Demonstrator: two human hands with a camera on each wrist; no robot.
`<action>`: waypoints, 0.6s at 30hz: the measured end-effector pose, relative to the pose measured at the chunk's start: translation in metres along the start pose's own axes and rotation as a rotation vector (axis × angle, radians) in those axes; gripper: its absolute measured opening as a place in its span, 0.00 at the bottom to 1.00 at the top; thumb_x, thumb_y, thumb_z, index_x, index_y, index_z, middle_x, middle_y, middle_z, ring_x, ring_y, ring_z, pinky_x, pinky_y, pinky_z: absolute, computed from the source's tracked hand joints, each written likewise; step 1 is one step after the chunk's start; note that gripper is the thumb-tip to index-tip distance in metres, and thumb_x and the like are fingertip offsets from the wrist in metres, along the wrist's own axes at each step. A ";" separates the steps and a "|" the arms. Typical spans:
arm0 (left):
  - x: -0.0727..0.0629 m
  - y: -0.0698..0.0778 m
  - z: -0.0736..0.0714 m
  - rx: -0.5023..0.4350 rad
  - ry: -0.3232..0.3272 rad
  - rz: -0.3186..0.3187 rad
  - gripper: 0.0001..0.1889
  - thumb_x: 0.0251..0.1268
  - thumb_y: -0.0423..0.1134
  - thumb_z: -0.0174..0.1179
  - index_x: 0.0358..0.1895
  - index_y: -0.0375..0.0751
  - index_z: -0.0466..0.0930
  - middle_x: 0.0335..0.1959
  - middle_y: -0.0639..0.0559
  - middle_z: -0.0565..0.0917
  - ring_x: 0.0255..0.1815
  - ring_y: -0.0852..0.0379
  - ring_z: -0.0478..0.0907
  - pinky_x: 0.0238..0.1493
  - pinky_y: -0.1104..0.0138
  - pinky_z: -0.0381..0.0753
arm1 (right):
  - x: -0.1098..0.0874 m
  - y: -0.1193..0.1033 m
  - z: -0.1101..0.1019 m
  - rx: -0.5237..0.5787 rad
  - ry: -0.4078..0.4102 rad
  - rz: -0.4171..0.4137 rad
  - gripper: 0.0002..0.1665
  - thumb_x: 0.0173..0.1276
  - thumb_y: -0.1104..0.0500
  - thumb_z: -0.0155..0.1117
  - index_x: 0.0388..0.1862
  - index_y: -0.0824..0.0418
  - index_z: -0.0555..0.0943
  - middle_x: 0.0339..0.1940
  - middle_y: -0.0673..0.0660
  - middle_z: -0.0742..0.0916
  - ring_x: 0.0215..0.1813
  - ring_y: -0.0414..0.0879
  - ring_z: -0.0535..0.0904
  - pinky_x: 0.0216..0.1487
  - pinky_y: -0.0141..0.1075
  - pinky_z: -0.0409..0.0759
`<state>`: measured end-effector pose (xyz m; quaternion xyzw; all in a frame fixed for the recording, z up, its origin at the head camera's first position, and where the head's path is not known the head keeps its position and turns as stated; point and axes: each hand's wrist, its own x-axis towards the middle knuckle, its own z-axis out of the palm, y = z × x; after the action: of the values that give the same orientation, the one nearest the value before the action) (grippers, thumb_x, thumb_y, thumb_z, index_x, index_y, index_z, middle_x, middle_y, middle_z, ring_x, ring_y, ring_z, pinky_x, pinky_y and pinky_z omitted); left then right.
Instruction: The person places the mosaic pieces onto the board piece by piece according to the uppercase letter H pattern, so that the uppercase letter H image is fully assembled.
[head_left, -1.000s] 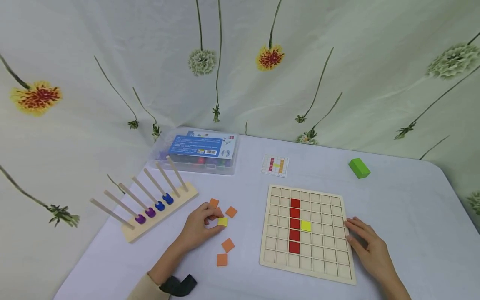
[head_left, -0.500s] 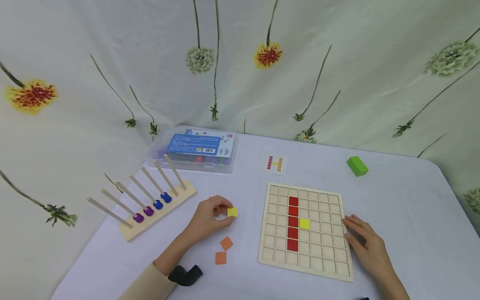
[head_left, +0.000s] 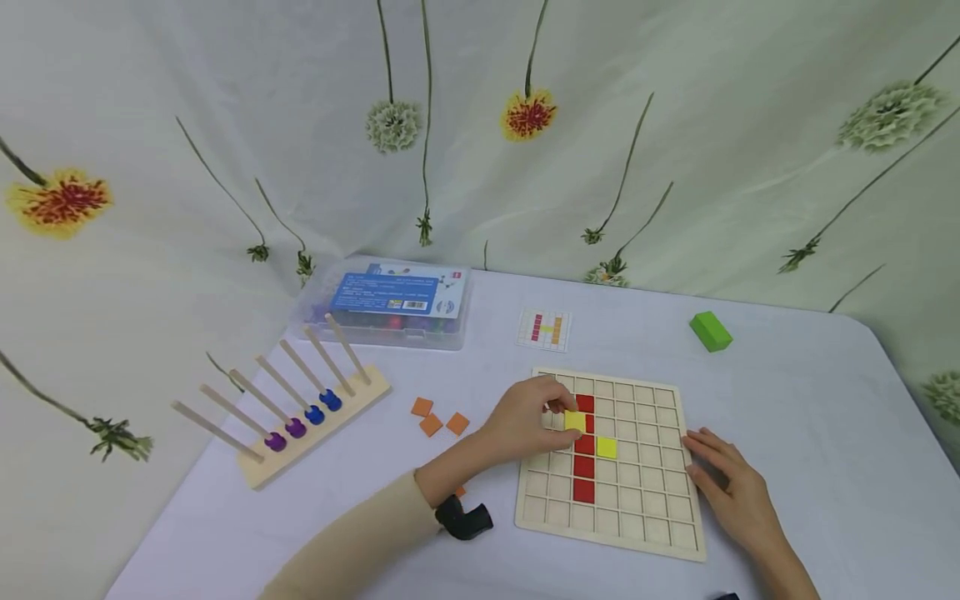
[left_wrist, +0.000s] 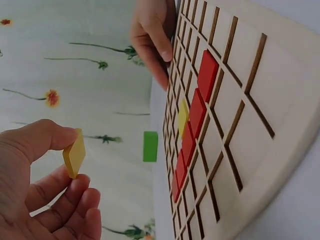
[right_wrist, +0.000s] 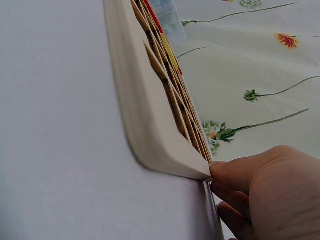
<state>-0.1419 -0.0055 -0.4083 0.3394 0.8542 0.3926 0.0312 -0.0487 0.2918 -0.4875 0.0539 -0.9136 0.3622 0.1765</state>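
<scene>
My left hand [head_left: 525, 425] pinches a yellow square tile [head_left: 574, 422] between thumb and fingers, above the left part of a wooden grid board [head_left: 652, 527]. The left wrist view shows that tile [left_wrist: 75, 154] held on edge, apart from the board. A column of red tiles [head_left: 584, 467] fills cells of the board, and a second yellow tile [head_left: 607, 448] sits just right of it. At the board's right edge, my right hand [head_left: 731, 483] touches the side with its fingertips; the right wrist view has the thumb [right_wrist: 235, 172] against the rim near a corner.
Loose orange tiles [head_left: 431, 425] lie left of the board, one partly hidden under the left forearm. Farther left stands a peg rack [head_left: 258, 473] with purple and blue beads. Behind are a clear plastic box [head_left: 390, 296], a pattern card [head_left: 543, 330] and a green block [head_left: 711, 332].
My left hand has carried the yellow tile rightward from beside the orange tiles to over the board. My right hand stays at the board's edge.
</scene>
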 end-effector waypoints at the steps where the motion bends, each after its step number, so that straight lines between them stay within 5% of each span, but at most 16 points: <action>1: 0.004 0.003 0.005 0.017 -0.020 0.000 0.11 0.53 0.39 0.71 0.38 0.43 0.83 0.33 0.55 0.81 0.38 0.54 0.78 0.40 0.74 0.74 | 0.000 0.000 0.000 -0.002 -0.001 0.001 0.20 0.63 0.69 0.65 0.55 0.70 0.80 0.60 0.68 0.80 0.66 0.11 0.52 0.68 0.13 0.42; 8: 0.023 0.013 0.035 0.105 -0.109 -0.008 0.11 0.54 0.44 0.71 0.39 0.47 0.83 0.33 0.59 0.81 0.36 0.65 0.76 0.38 0.80 0.69 | 0.000 -0.001 -0.001 -0.008 -0.001 0.005 0.20 0.63 0.69 0.65 0.55 0.69 0.80 0.60 0.67 0.80 0.65 0.12 0.52 0.64 0.11 0.44; 18: 0.037 0.013 0.071 0.179 -0.118 -0.031 0.10 0.52 0.45 0.72 0.34 0.48 0.84 0.29 0.63 0.78 0.31 0.72 0.70 0.31 0.82 0.66 | 0.001 -0.002 0.000 -0.003 0.000 0.004 0.20 0.61 0.71 0.66 0.54 0.69 0.81 0.60 0.66 0.81 0.65 0.11 0.52 0.61 0.07 0.47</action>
<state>-0.1404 0.0693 -0.4405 0.3500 0.8877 0.2937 0.0572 -0.0488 0.2907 -0.4860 0.0519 -0.9142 0.3614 0.1761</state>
